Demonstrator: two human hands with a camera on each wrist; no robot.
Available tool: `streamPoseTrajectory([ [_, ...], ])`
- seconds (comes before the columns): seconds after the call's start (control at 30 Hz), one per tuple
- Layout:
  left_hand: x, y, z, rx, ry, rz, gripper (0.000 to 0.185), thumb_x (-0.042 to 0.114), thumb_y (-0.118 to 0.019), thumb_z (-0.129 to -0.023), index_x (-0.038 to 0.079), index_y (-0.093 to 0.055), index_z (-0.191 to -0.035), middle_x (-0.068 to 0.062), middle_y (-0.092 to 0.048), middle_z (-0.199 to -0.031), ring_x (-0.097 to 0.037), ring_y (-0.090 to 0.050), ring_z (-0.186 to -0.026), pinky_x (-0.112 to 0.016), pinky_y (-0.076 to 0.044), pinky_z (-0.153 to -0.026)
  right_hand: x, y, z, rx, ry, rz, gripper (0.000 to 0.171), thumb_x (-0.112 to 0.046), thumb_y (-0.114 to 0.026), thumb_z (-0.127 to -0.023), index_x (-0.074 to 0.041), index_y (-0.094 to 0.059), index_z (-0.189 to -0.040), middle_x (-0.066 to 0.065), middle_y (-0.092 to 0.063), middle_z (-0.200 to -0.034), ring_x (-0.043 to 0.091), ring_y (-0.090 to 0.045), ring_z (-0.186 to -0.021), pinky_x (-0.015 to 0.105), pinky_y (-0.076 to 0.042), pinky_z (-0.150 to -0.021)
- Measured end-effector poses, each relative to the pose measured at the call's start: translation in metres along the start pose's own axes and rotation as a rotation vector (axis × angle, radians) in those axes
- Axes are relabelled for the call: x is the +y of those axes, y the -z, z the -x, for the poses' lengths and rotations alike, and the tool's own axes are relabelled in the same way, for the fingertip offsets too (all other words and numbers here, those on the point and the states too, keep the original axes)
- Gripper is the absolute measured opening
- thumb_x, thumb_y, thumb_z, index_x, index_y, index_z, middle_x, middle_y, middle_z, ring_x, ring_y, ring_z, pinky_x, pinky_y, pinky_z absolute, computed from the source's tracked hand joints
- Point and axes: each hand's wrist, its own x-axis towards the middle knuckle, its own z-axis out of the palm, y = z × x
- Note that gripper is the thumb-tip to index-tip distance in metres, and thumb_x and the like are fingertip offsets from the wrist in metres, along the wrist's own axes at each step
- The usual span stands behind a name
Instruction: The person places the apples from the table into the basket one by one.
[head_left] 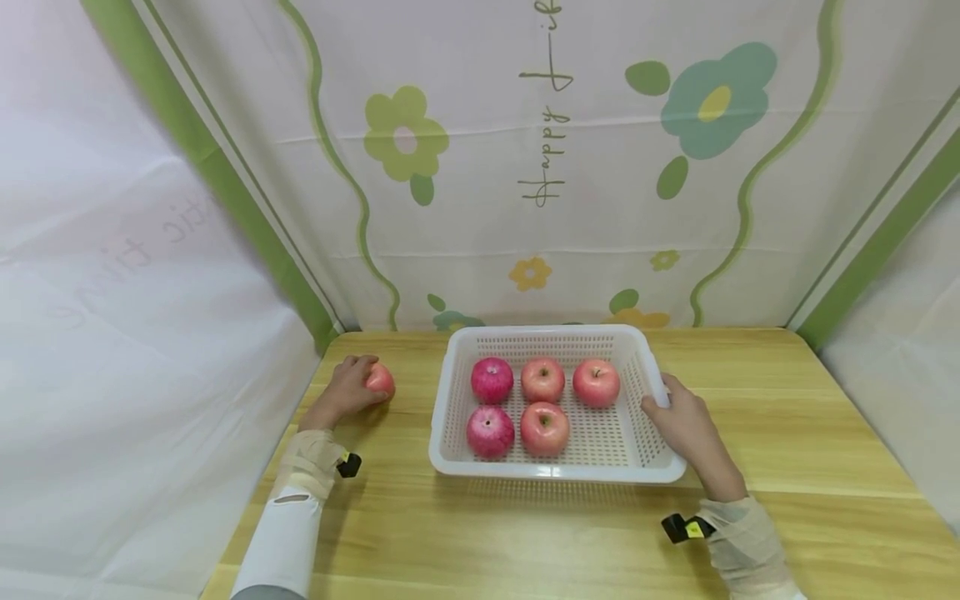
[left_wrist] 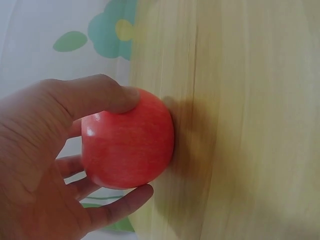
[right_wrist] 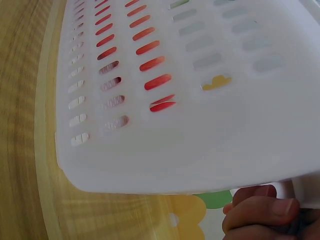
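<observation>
My left hand [head_left: 347,392] is around a red apple [head_left: 381,381] at the left side of the table; in the left wrist view, the thumb lies over the apple [left_wrist: 127,142] and the fingers curve beneath it. My right hand [head_left: 686,421] grips the right rim of a white plastic basket [head_left: 555,472], with fingers [right_wrist: 260,210] curled at the rim in the right wrist view. Inside the basket lie three pinkish-red apples [head_left: 545,429] on the middle and right. Two magenta, white-streaked round items, perhaps red onions [head_left: 491,432], lie at its left.
The wooden table [head_left: 555,542] ends at the back against a white printed curtain [head_left: 480,225] with flowers. Curtain walls [head_left: 150,333] also stand at the left and right. A small black camera [head_left: 348,464] is strapped to the left wrist, another [head_left: 675,527] to the right.
</observation>
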Motion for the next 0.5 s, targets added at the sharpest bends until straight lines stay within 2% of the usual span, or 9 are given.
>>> streamPoseTrajectory([
  [0.27,-0.0001,0.0005,-0.0011,0.001,0.009,0.009,0.078,0.025,-0.079,-0.09,-0.008,-0.045,-0.152,-0.038,-0.044,-0.148,-0.059,-0.044,-0.131,-0.071,-0.041,-0.108,0.0009,-0.0003,-0.001,0.001,-0.001,-0.003,0.071,-0.023,-0.051,-0.109,0.012,-0.021,-0.163,0.046,-0.055,-0.138,0.04,-0.077,-0.096,0.04,-0.066,-0.065],
  [0.5,0.0035,0.0016,-0.0012,-0.024,0.032,-0.006,0.079,0.026,-0.079,-0.09,-0.008,-0.044,-0.152,-0.038,-0.044,-0.148,-0.058,-0.045,-0.131,-0.07,-0.044,-0.107,0.0008,-0.0009,-0.0002,0.012,0.009,0.003,0.069,-0.021,-0.052,-0.108,0.013,-0.024,-0.161,0.046,-0.058,-0.134,0.038,-0.078,-0.091,0.04,-0.065,-0.063],
])
